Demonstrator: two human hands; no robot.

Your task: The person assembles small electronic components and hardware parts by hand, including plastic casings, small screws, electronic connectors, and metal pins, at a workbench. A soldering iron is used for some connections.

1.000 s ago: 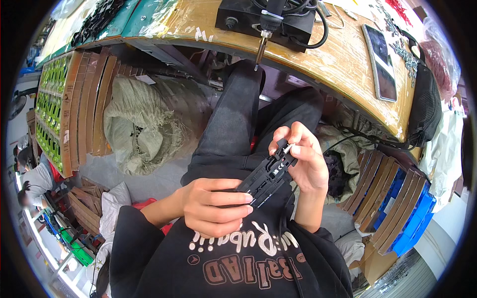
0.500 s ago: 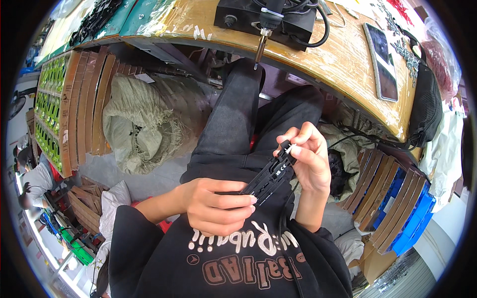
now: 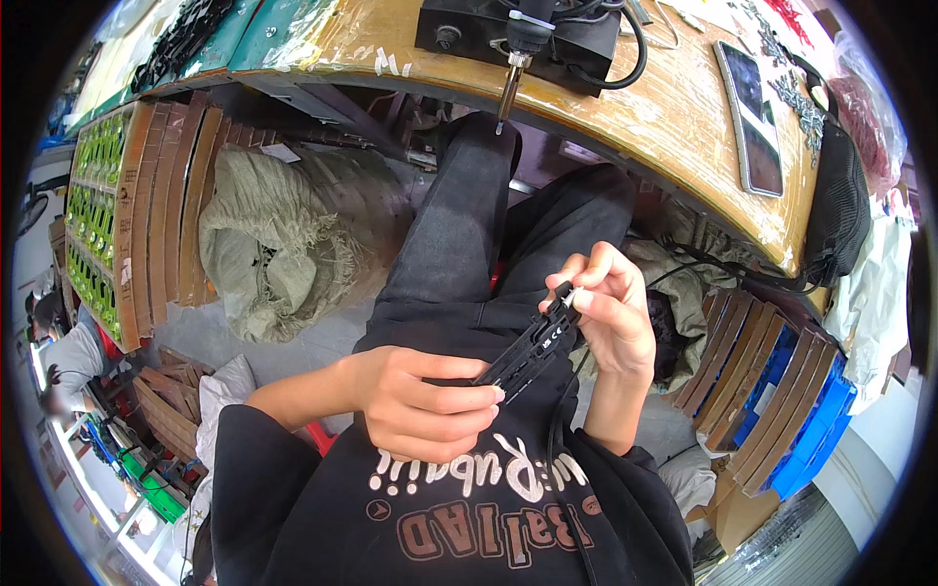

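Observation:
A long narrow black plastic part (image 3: 531, 349) with slots and small white print is held at a slant in front of my torso. Wrapped round its lower left end is my left hand (image 3: 427, 405), thumb and fingers closed. At its upper right end my right hand (image 3: 608, 308) pinches the tip between thumb and fingers. A small pale bit shows by the right thumb, too small to name. Beyond my knees, a soldering iron or similar tool with a metal tip (image 3: 508, 93) hangs over the table edge, pointing down.
A black box (image 3: 459, 39) with cables stands on the worn wooden table (image 3: 362, 63). A phone (image 3: 750, 117) lies at the right. Woven sacks (image 3: 259, 244) and stacked cardboard trays (image 3: 181, 195) flank my legs, with blue crates (image 3: 816, 420) at the right.
The view has shifted slightly. Both hands keep hold of the black plastic part in nearly the same place, with only a slight change in its tilt.

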